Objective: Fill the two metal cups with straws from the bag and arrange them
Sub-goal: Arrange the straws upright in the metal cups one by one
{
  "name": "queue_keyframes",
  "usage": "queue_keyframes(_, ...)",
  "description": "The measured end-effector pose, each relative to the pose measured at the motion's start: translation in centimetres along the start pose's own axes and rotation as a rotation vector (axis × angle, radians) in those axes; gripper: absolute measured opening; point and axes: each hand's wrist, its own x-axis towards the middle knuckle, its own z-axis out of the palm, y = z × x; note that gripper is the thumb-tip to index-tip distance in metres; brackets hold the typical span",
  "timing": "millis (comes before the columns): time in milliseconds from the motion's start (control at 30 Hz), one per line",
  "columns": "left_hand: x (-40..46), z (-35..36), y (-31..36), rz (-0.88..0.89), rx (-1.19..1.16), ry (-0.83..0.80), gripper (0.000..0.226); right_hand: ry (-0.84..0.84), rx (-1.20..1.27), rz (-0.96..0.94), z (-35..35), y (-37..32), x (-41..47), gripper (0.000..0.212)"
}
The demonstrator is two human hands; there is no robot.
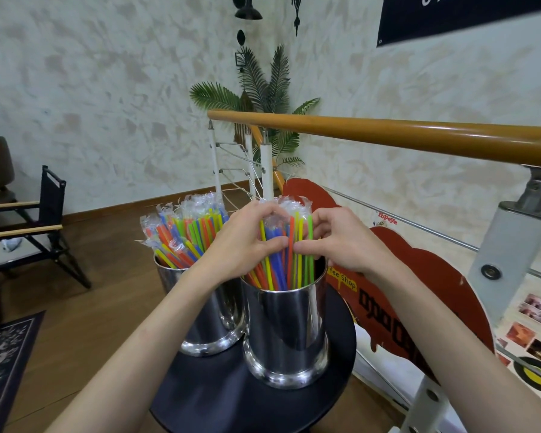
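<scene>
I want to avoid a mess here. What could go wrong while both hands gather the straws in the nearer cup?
1. The near metal cup stands close to the edge of the small round black table; a sideways pull from the left hand or right hand might tip it off.
2. Its straws stand tall and loose, so some may spill out.
3. The far cup stands very close, so a nudge might knock it.

round black table | wooden handrail | palm plant | folding chair
</scene>
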Motion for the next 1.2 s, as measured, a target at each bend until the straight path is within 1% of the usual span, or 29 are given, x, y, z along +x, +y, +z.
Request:
queue_keyframes(200, -0.2, 0.2, 0.4, -0.011, 0.024, 0.022, 0.039, -0.110, 0.052, -0.036, -0.4, -0.1, -0.3, 0.017)
queue_keyframes(300, -0.5, 0.4, 0.9, -0.033, 0.061, 0.043, 0.041, -0.189, 0.062, -0.042, -1.0, -0.1, -0.3, 0.020)
queue_keyframes(400, -0.7, 0.8, 1.5, -0.044, 0.151, 0.073, 0.044, -0.247, 0.055, -0.043, -1.5, -0.1, -0.5, 0.027)
queue_keyframes(467, -0.7, 1.1, 1.7, -0.048, 0.206, 0.086, 0.053, -0.235, 0.040, -0.055, -1.3, 0.0, -0.5, 0.028)
queue_keyframes(533, -0.8, 1.2, 1.7, -0.053, 0.241, 0.084, 0.059, -0.181, -0.005, -0.077, -0.8, 0.3, -0.2, 0.028)
queue_keyframes(667, -0.8, 1.0, 1.7, -0.053, 0.242, 0.089, 0.061, -0.115, -0.058, -0.112, -0.2, 0.4, 0.0, 0.022)
queue_keyframes(733, -0.8, 0.9, 1.9, -0.046, 0.222, 0.097, 0.058, -0.096, -0.081, -0.120, -0.1, 0.3, 0.0, 0.018)
queue_keyframes(867, -0.9, 0.8, 2.1, -0.026, 0.159, 0.115, 0.035, -0.020, -0.117, -0.094, 0.3, 0.3, 0.0, 0.016)
queue_keyframes(933, -1.0, 0.7, 2.1, -0.022, 0.126, 0.121, 0.029, 0.007, -0.129, -0.095, 0.5, 0.3, -0.1, 0.014)
queue_keyframes(1100, -1.0, 0.4, 2.0, -0.003, 0.093, 0.120, 0.026, -0.016, -0.141, -0.102, 0.6, 0.2, 0.0, 0.015)
queue_keyframes(1200, -0.9, 0.2, 1.6, 0.016, 0.120, 0.110, 0.033, -0.061, -0.083, -0.079, 0.1, 0.3, 0.1, 0.014)
